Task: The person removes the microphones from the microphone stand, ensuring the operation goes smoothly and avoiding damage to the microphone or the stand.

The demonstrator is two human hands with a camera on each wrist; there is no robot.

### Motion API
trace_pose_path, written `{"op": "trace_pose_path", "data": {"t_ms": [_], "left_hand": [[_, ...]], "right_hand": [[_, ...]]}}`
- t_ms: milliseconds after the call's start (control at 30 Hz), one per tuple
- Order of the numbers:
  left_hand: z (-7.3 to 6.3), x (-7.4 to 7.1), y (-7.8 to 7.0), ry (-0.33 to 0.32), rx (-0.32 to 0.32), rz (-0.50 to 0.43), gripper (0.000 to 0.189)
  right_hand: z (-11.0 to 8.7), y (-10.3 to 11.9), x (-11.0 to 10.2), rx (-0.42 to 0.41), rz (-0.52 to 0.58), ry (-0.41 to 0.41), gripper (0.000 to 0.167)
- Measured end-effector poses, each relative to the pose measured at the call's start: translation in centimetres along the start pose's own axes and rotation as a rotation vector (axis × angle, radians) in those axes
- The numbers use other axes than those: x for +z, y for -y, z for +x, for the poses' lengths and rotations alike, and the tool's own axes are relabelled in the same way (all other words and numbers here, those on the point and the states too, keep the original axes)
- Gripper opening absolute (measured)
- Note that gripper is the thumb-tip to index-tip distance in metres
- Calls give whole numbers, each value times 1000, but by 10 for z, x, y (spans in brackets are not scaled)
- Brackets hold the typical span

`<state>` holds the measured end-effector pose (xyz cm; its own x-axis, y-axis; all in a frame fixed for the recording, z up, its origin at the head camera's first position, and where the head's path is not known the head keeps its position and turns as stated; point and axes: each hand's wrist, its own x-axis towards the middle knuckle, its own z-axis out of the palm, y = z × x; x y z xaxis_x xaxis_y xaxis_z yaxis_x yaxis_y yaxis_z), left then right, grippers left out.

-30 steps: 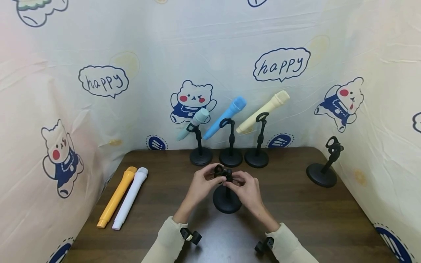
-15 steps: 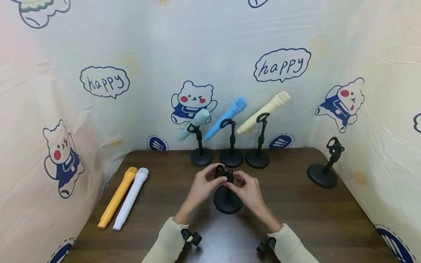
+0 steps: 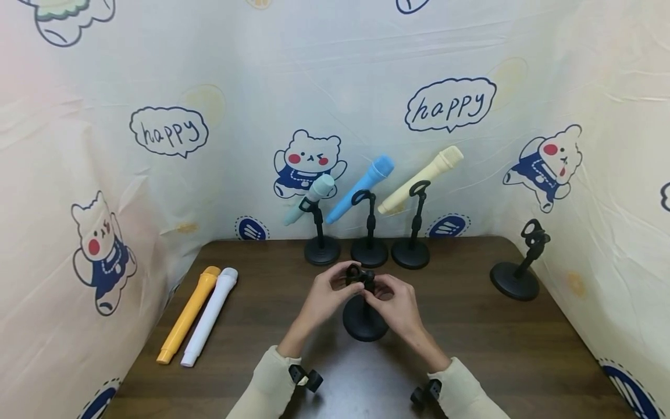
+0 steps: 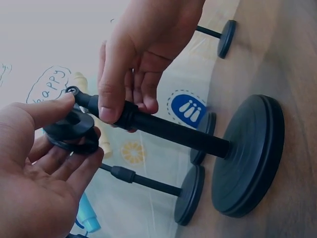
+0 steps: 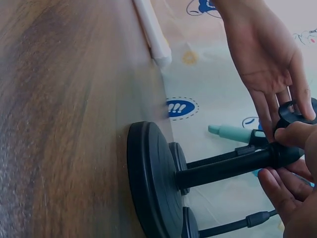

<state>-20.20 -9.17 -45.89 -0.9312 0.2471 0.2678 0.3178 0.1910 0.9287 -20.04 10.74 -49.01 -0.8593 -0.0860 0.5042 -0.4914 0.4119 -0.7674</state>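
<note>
Little has changed: the left hand (image 3: 324,298) still holds the clip (image 4: 71,125) of the black stand (image 3: 365,325), the right hand (image 3: 399,304) its pole (image 4: 178,134), so this step seems unfinished.

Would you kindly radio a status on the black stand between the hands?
Left hand holding clip. Right hand gripping pole near its top. Black stand upright. Nothing visibly in the way.

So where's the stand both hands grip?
In the head view, the stand is just right of centre, between the left hand and right hand, in front of three stands.
</note>
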Motion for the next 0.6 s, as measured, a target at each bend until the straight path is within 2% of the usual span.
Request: {"op": "trace_pose_path", "data": {"t_ms": [300, 467, 600], "left_hand": [[2, 1, -3, 71, 5, 3, 45], [5, 1, -1, 70, 22, -16, 48], [6, -3, 1, 28, 28, -18, 39]], "right_hand": [[-1, -4, -11, -24, -1, -26, 24], [1, -7, -18, -32, -25, -46, 24], [3, -9, -27, -16, -39, -59, 23]]}}
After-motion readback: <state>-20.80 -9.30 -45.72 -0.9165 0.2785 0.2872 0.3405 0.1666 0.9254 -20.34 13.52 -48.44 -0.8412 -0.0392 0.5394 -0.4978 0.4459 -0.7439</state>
